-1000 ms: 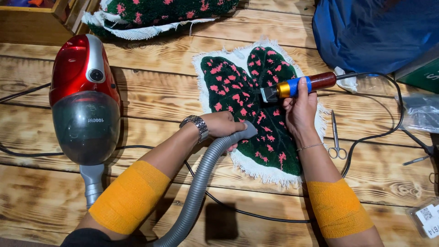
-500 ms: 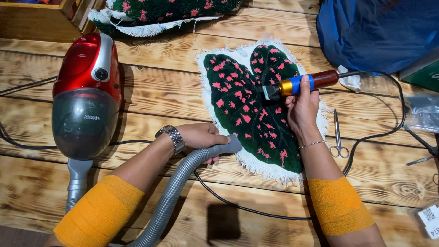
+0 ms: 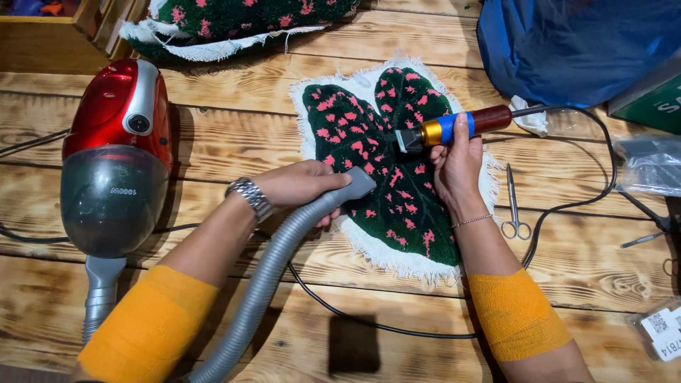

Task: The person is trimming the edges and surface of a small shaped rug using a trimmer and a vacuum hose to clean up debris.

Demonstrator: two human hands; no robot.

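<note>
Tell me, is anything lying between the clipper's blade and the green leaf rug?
Nothing visible does. The right hand holds the clipper with its blade right over the rug, and the left hand holds the hose nozzle at the rug's lower left edge, clear of the blade.

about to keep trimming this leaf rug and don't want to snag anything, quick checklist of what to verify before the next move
1. Clipper held firmly in the right hand: ok.
2. Clipper head over the green and pink leaf rug: ok.
3. Vacuum hose nozzle gripped by the left hand, tip on the rug's left part: ok.
4. Black cord off the rug pile: ok, it loops on the wooden table to the right.
5. Scissors clear of the rug: ok, beside its fringe.
6. Red vacuum cleaner running: cannot tell.
</note>
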